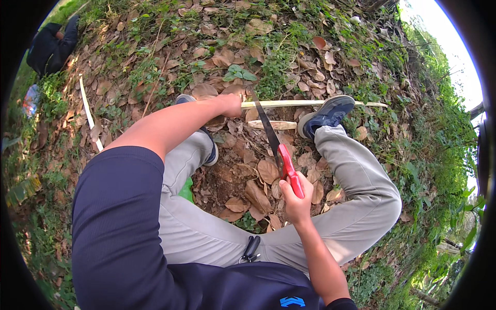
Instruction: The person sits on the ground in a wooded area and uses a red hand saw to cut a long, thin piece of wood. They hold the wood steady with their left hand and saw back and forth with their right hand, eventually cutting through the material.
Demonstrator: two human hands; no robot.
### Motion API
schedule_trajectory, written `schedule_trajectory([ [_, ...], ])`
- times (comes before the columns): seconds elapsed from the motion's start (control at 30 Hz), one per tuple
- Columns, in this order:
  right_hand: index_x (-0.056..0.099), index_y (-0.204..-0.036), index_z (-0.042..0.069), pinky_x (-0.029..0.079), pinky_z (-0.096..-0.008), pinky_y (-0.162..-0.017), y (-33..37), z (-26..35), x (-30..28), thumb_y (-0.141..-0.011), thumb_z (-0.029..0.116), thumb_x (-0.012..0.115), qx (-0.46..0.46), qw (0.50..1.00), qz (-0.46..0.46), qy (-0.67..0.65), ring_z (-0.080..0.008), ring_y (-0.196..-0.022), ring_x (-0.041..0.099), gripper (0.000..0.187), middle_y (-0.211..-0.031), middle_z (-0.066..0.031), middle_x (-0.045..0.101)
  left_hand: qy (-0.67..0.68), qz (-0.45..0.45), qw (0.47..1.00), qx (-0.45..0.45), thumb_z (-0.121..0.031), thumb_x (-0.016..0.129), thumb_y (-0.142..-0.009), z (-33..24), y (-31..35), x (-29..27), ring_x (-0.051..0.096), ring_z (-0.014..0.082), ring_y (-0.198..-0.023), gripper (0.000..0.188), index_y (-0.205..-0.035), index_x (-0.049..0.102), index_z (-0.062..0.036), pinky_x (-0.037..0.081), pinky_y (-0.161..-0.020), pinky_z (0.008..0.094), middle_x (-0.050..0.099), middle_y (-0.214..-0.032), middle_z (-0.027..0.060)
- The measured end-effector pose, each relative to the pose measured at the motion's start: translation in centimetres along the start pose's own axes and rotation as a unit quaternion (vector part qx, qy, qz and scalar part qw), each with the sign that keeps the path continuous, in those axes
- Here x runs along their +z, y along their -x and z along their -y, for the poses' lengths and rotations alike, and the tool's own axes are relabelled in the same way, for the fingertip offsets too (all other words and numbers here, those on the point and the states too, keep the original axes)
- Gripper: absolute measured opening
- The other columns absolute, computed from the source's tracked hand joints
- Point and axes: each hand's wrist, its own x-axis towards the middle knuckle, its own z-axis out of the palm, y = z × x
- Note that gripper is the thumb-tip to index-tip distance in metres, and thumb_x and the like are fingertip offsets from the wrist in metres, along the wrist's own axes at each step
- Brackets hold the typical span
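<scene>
My right hand is closed round the red handle of a hand saw. The saw's dark blade runs up and to the left, its far end at a long pale strip of split wood. Close to that crossing, my left hand grips the strip near its left end; the fingers are partly hidden behind the hand. The strip stretches right, past my right shoe. Just below it lies a shorter, thicker pale piece of wood, whose right end is beside that shoe.
Dry brown leaves and green weeds cover the ground. Another pale strip lies at the left. A person in dark clothing is at the far upper left. Something green lies by my left leg, and a black-handled item rests at my lap.
</scene>
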Motion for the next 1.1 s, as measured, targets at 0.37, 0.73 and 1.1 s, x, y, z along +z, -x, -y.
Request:
schedule_trajectory([
  [0.37, 0.056, -0.078, 0.004, 0.031, -0.0233, -0.052, 0.5, 2.4, 1.8, -0.089, 0.001, 0.066, 0.016, 0.998, -0.064, -0.017, -0.0023, -0.059, 0.038, 0.015, -0.066, 0.0071, 0.046, -0.02, -0.079, 0.997, 0.002, -0.021, 0.062, -0.086, 1.1, -0.5, 1.6, 0.07, 0.0347, -0.111, 0.037, -0.116, 0.071, -0.0007, 0.057, -0.091, 0.0439, 0.071, -0.12, 0.0201],
  [0.73, 0.056, -0.082, 0.004, 0.031, -0.0227, -0.049, -0.2, 1.7, 1.4, -0.09, 0.001, 0.064, 0.027, 0.999, -0.028, 0.01, -0.0029, -0.055, 0.04, 0.012, -0.065, 0.0055, 0.047, -0.003, -0.05, 0.999, -0.003, -0.02, 0.059, -0.089, 2.1, -1.2, 1.0, 0.068, 0.033, -0.116, 0.039, -0.123, 0.068, -0.0034, 0.055, -0.096, 0.044, 0.068, -0.126, 0.0195],
  [1.1, 0.052, -0.081, 0.006, 0.031, -0.0256, -0.042, -2.3, 2.9, -1.8, -0.089, 0.002, 0.058, 0.129, 0.974, -0.055, -0.179, -0.0051, -0.043, 0.034, 0.01, -0.059, 0.0039, 0.043, 0.004, -0.027, 1.0, 0.007, -0.02, 0.061, -0.087, 1.9, -1.3, 0.7, 0.07, 0.0336, -0.111, 0.04, -0.123, 0.068, -0.0029, 0.055, -0.094, 0.0437, 0.07, -0.123, 0.0202],
])
